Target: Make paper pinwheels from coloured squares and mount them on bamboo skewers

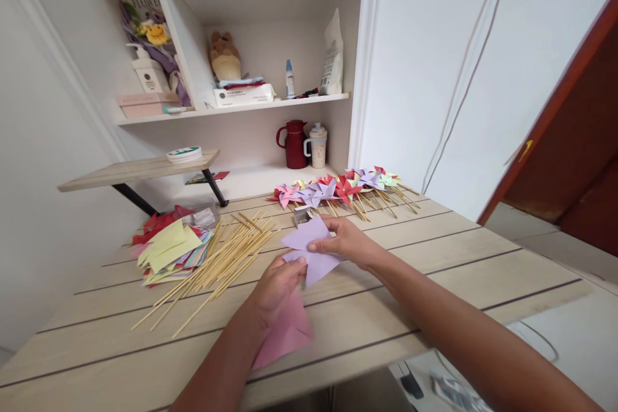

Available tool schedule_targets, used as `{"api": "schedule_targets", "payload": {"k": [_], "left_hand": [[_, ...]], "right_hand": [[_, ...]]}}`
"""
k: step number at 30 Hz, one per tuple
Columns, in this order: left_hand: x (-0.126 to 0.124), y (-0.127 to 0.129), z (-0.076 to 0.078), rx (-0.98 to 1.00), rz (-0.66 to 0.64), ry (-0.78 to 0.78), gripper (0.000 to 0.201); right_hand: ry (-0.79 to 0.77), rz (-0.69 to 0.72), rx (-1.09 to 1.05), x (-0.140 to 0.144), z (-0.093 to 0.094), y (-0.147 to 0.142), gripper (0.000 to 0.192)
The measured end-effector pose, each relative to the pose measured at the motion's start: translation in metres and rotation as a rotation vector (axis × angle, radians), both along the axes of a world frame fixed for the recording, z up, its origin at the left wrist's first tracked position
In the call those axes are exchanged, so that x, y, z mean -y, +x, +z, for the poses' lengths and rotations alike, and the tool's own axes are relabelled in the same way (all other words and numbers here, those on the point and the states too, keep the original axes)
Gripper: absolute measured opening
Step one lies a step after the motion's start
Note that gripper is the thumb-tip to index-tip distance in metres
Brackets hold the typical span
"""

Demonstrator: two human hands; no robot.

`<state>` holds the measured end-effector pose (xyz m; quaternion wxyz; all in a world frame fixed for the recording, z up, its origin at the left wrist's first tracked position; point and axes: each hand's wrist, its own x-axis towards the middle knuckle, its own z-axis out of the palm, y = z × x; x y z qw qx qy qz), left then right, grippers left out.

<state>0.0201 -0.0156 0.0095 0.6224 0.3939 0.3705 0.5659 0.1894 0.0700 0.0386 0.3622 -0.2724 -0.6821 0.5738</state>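
Observation:
Between both hands is a lilac paper square [316,259] with cuts running in from its corners. My left hand [282,280] pinches its lower left part between thumb and fingers. My right hand [340,241] grips the upper right side, thumb on top and fingers behind. Under my left wrist a pink paper sheet [287,331] lies on the table, partly covered by the arm. Just beyond the held paper sits a small open box [303,214], its contents too small to make out.
Wooden sticks [222,264] lie spread left of my hands, beside a stack of coloured paper [171,248]. Finished paper pinwheels [338,188] on sticks rest along the table's back. A raised wooden stand [140,170] is at back left; a red jug [295,145] and a cup [317,147] stand behind.

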Motion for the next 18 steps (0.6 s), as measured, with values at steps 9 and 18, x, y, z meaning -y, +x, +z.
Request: {"api": "schedule_targets", "payload": {"k": [9,18], "left_hand": [[-0.002,0.0,0.007,-0.047,0.031,0.083,0.069],[-0.004,0.003,0.011,0.023,0.185,0.177,0.047]], "right_hand": [[-0.146,-0.187,-0.178,0.002,-0.002,-0.01,0.036],[-0.207,-0.202,-0.289,0.015,-0.001,-0.021,0.035]]}}
